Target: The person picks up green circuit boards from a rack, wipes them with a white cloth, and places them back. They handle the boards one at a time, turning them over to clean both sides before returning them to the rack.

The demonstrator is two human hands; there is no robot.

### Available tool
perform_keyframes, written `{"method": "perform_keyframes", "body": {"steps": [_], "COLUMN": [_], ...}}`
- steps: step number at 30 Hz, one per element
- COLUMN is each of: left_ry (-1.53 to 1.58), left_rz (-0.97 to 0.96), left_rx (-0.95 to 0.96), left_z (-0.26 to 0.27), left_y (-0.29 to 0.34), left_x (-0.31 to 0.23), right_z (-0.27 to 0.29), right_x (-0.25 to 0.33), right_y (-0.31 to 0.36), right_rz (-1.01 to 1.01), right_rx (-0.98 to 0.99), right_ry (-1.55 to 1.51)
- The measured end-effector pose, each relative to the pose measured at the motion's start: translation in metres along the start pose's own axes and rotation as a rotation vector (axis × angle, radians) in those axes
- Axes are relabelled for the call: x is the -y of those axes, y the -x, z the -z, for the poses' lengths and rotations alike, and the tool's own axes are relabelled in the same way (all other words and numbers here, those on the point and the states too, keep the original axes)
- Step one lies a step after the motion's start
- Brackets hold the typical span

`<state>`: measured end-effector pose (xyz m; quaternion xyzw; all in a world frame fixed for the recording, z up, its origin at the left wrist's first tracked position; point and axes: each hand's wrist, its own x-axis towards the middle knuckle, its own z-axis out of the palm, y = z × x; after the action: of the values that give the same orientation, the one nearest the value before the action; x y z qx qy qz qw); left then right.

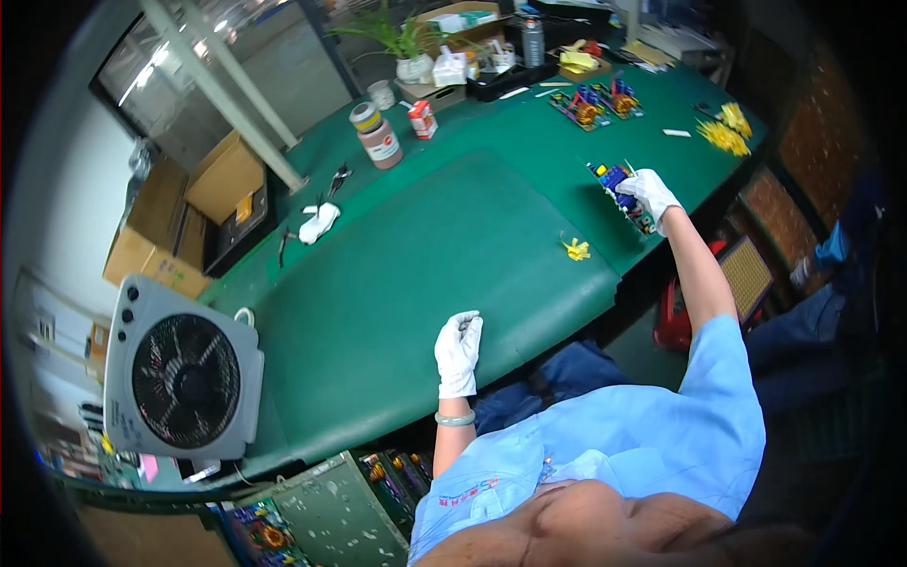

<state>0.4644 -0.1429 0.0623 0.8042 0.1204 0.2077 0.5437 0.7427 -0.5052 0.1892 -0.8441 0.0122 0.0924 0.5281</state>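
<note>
My right hand [650,194], in a white glove, grips a circuit board [614,180] with blue and yellow parts by its upper side. The board is tilted over the right part of the green table. My left hand [458,353], also gloved in white, rests at the near edge of the green mat [406,255]. Its fingers are curled in, and whatever they may hold is hidden. A small bunch of yellow strips [575,249] lies on the mat between the two hands, closer to the board.
More circuit boards [597,102] and yellow bunches [726,137] lie at the far right. A jar [376,137] and a red-white carton [422,120] stand at the back. Pliers [284,248] and a white cloth [319,223] lie left; a box fan [184,373] stands at the left edge.
</note>
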Motion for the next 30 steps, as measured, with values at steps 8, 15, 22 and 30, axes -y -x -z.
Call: {"method": "perform_keyframes", "body": {"steps": [8,15,22,30], "left_ry": [0.462,-0.161,-0.576,-0.198], "left_rz": [0.166,-0.028,-0.378,-0.074], "left_rx": [-0.266,-0.463,-0.334,0.084], "left_z": [0.044,0.093,0.062,0.045], "left_y": [0.002,0.031,-0.015,-0.046], "left_x": [-0.008,-0.024,-0.05,-0.043], "right_z": [-0.168,-0.247,-0.227,-0.25], "right_x": [0.077,0.022,-0.009,0.023], "right_y": [0.08,0.135,0.104,0.104], "right_rz": [0.671,1.007,0.49,0.498], "right_rx": [0.535,0.586,0.525,0.744], "right_ry": [0.375,0.282,-0.138,-0.149]}}
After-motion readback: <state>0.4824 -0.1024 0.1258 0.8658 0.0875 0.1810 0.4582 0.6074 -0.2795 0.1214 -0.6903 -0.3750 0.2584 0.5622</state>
